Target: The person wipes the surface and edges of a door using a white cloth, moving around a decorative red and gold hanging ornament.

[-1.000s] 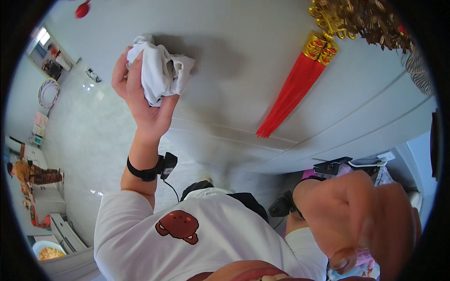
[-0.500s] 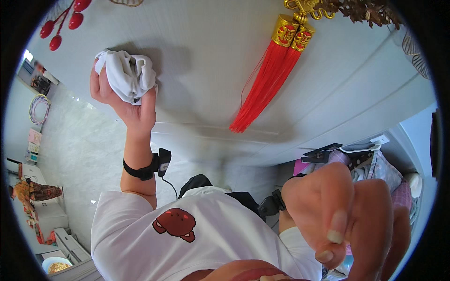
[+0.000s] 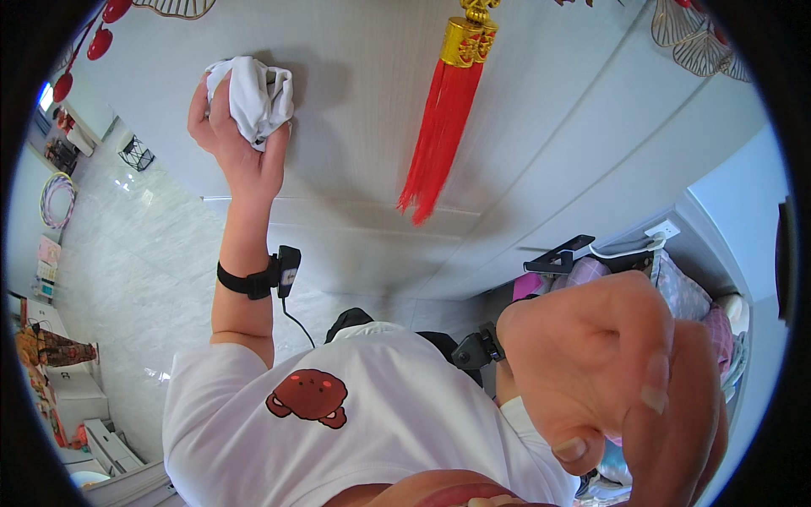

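My left hand (image 3: pixel 245 160) is wrapped around a bunched white cloth (image 3: pixel 260 95), pressing it against a pale wood-grained panel (image 3: pixel 355 160). The cloth hides part of my fingers. Close to the camera at the lower right, my right hand (image 3: pixel 608 363) is raised with loosely bent fingers and nothing visible between them; some of its fingers run out of view at the bottom. Hanging in front of the panel, to the right of the cloth, is a red tassel (image 3: pixel 443 127) with gold caps.
Red berry decorations (image 3: pixel 99 44) hang at the upper left, and gold wire leaves (image 3: pixel 697 38) at the upper right. Fabric items (image 3: pixel 680 287) are piled at the right beside a wall socket (image 3: pixel 663 229). Tiled floor (image 3: pixel 127 270) stretches along the left, with hoops (image 3: pixel 57 201) by the wall.
The view has shifted, so the tassel appears farther left. My left hand and the cloth now show higher and slightly to the right. My right hand stays raised near the camera.
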The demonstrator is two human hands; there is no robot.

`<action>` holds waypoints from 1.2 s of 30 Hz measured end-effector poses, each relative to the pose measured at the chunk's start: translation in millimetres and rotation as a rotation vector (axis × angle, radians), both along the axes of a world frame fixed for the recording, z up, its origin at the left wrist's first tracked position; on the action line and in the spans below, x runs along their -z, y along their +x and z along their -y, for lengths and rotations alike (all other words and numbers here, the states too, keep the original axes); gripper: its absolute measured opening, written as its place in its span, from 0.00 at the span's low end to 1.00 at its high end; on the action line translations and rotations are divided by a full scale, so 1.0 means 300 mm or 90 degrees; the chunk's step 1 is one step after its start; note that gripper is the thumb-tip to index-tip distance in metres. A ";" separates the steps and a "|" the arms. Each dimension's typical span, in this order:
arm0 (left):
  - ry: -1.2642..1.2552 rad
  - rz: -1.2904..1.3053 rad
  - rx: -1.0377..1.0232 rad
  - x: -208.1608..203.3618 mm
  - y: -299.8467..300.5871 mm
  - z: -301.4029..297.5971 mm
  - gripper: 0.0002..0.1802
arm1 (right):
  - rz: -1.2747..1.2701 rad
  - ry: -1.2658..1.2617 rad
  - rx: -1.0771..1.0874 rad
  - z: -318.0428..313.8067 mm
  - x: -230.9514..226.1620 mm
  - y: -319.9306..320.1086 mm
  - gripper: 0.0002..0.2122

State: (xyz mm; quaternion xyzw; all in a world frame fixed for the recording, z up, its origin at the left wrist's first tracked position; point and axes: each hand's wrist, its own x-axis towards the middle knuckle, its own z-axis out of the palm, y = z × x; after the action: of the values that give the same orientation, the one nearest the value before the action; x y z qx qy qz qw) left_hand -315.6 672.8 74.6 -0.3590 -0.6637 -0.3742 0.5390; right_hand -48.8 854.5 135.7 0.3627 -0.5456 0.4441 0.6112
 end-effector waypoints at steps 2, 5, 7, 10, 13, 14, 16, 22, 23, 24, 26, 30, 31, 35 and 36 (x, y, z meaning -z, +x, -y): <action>0.001 -0.014 0.012 -0.002 -0.004 0.002 0.38 | -0.006 0.003 0.002 0.005 -0.005 0.011 0.15; 0.012 -0.011 0.011 0.001 -0.008 0.008 0.38 | -0.007 -0.002 0.004 0.019 -0.005 0.027 0.15; 0.000 -0.019 -0.015 0.000 -0.010 0.017 0.38 | -0.006 0.002 0.003 0.023 -0.010 0.031 0.15; 0.003 -0.029 -0.013 0.003 -0.019 0.013 0.38 | 0.008 0.008 -0.014 0.030 -0.023 0.031 0.16; -0.004 -0.030 -0.022 0.008 -0.012 0.012 0.38 | 0.056 0.033 -0.134 0.027 -0.058 0.016 0.16; -0.002 -0.030 -0.022 0.007 -0.012 0.010 0.38 | 0.074 0.043 -0.190 0.023 -0.070 0.013 0.16; -0.001 -0.030 -0.023 0.006 -0.010 0.010 0.38 | 0.093 0.052 -0.246 0.008 -0.073 0.029 0.16; -0.005 -0.062 -0.032 0.001 -0.004 -0.001 0.35 | -0.007 -0.081 -0.435 0.020 -0.080 0.097 0.12; 0.001 -0.060 -0.030 0.004 -0.009 0.002 0.35 | -0.007 -0.075 -0.420 0.013 -0.086 0.102 0.12; 0.008 -0.058 -0.028 0.008 -0.009 0.008 0.35 | -0.006 -0.069 -0.410 0.010 -0.089 0.108 0.12; 0.003 -0.047 -0.030 0.009 -0.007 0.006 0.35 | -0.009 -0.057 -0.390 0.005 -0.095 0.118 0.12; 0.005 -0.028 -0.031 0.017 -0.002 -0.003 0.36 | -0.010 -0.044 -0.361 -0.001 -0.087 0.122 0.13; 0.005 -0.029 -0.031 0.020 -0.002 -0.003 0.36 | -0.010 -0.041 -0.356 -0.002 -0.086 0.124 0.13; -0.002 -0.021 -0.027 0.034 0.003 -0.003 0.37 | -0.018 -0.031 -0.339 0.006 -0.077 0.124 0.13; -0.002 -0.013 -0.022 0.034 0.005 -0.003 0.38 | -0.020 -0.029 -0.344 0.007 -0.078 0.124 0.13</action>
State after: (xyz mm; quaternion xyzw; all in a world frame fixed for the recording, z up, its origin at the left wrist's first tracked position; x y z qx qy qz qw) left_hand -314.2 673.7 64.4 -0.3520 -0.6650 -0.3601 0.5515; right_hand -11.8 852.3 159.2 0.4881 -0.4095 0.5978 0.4866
